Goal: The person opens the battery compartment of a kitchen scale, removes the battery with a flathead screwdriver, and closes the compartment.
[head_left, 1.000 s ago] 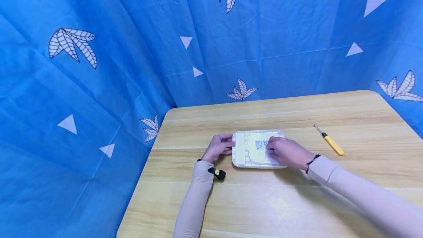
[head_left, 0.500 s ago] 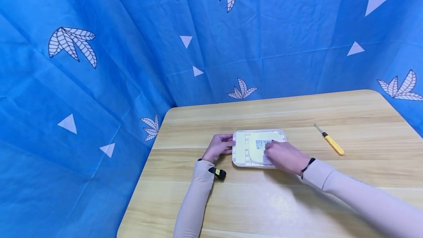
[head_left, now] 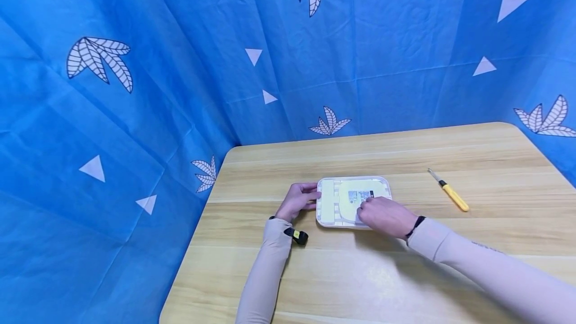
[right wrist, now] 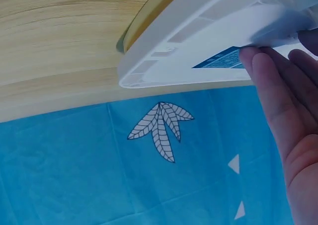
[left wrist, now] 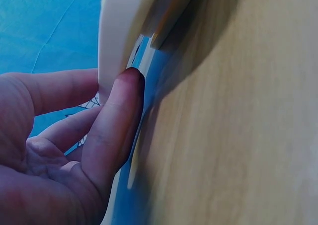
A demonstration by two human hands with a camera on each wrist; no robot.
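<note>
A white rounded-rectangular plastic device (head_left: pixel 328 202) lies on the table with a ribbed rim and a raised, labelled panel facing up. At its left edge, my left hand (head_left: pixel 295 201) holds the rim between thumb and fingers; the left wrist view shows the thumb (left wrist: pixel 114 111) and a finger at the white edge. My right hand (head_left: pixel 385 215) is over the lower right part of the panel. In the right wrist view its fairly straight fingertips (right wrist: pixel 251 58) touch the surface beside the printed label (right wrist: pixel 221 59). Whether something tiny lies under those fingertips is hidden.
A screwdriver (head_left: pixel 454 197) with a yellow handle lies to the right of the device, its tip pointing away. The wooden table (head_left: pixel 342 284) ends at a blue patterned curtain (head_left: pixel 396 64) behind and on the left.
My right hand has slid slightly left and toward the near edge of the panel, uncovering more of the label and the device's right side. The left hand and screwdriver stay put.
</note>
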